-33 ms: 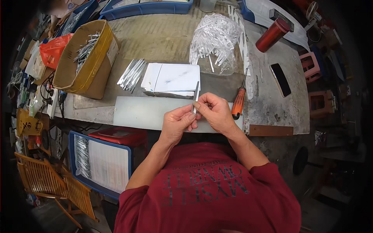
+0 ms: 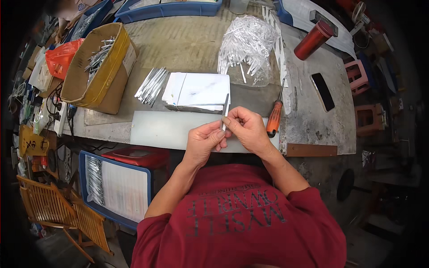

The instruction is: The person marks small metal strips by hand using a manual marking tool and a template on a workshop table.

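A thin flat silvery metal strip [image 2: 226, 107] stands tilted upright between my hands, its dark upper end beside the paper stack. My left hand [image 2: 203, 140] pinches it near the lower end, thumb against the fingertips. Just above, my right hand [image 2: 248, 129] grips the same strip between thumb and forefinger. Both hands are over the front edge of a pale flat plate [image 2: 165, 131]. Behind them lies a banded stack of white paper [image 2: 203, 89], with a bundle of similar silvery strips [image 2: 152, 85] to its left. The strip's lowest part is hidden by my fingers.
An orange-handled screwdriver [image 2: 275, 118] lies close right of my right hand. Farther off are a plastic-wrapped pile of white strips [image 2: 250, 40], a red flask [image 2: 315, 40] and a phone [image 2: 322, 91]. A yellow-brown box [image 2: 123, 67] stands left; a blue tray [image 2: 149, 187] sits below the table.
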The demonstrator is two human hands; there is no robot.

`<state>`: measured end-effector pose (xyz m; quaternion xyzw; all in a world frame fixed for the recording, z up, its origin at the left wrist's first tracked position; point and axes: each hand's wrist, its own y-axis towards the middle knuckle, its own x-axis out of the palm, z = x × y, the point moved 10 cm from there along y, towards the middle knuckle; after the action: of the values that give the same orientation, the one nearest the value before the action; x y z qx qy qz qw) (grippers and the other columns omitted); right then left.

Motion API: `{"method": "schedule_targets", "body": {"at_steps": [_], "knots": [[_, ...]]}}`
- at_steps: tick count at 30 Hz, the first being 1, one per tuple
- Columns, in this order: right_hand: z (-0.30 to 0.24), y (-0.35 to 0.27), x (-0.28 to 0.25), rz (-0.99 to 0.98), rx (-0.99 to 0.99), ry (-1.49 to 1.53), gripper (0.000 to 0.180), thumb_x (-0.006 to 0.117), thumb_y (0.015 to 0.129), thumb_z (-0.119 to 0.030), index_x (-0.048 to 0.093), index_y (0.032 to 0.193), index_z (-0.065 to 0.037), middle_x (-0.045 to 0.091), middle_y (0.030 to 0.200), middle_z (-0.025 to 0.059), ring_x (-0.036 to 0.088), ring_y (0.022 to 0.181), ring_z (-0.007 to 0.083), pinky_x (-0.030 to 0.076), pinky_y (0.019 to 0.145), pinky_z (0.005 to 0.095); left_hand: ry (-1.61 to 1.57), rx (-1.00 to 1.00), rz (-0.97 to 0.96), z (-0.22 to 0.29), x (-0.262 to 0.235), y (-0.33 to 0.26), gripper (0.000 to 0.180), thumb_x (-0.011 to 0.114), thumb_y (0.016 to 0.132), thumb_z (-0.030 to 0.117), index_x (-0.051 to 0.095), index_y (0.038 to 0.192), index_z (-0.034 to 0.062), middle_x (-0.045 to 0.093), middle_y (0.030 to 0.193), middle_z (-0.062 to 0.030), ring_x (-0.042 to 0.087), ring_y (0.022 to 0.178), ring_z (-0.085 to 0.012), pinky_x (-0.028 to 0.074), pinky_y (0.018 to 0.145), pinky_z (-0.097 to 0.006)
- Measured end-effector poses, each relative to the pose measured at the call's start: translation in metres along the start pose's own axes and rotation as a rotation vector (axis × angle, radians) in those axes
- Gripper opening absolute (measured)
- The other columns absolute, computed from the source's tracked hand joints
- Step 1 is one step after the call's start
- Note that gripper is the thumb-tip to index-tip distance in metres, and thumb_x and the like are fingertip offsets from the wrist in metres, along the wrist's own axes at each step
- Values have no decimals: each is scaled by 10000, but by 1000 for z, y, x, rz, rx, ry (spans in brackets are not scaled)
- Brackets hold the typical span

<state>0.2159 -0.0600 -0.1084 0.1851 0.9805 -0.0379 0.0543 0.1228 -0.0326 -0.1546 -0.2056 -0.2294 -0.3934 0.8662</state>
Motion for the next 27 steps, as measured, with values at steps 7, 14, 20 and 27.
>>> {"method": "schedule_targets", "body": {"at_steps": [7,14,20,27], "knots": [[-1,-1,1,-14,6,-20,206,552,809,-166,524,732,23,572,573,58,560,538,87,429,472,232,2,-15,-13,-2,-2,0,275,556,801,72,530,1046,-50,602,796,-105,530,579,-97,411,461,-177],[-4,-2,0,-11,19,-29,188,547,810,-148,521,734,22,571,571,57,559,536,85,431,469,230,13,-25,-13,-3,-1,0,273,557,801,76,532,1041,-51,604,784,-106,524,569,-91,405,455,-175],[-4,0,-3,-43,26,-183,178,568,797,-142,529,771,30,574,607,50,536,554,67,439,501,226,23,-52,-22,-5,-1,0,284,565,803,104,530,1036,-56,597,758,-101,513,554,-96,392,455,-179],[8,2,10,-192,88,436,142,575,795,-85,543,886,19,569,798,37,533,717,76,442,641,211,-89,-132,-108,-7,6,-5,251,587,789,106,554,1001,-24,602,745,-102,511,543,-107,378,454,-184]]}}
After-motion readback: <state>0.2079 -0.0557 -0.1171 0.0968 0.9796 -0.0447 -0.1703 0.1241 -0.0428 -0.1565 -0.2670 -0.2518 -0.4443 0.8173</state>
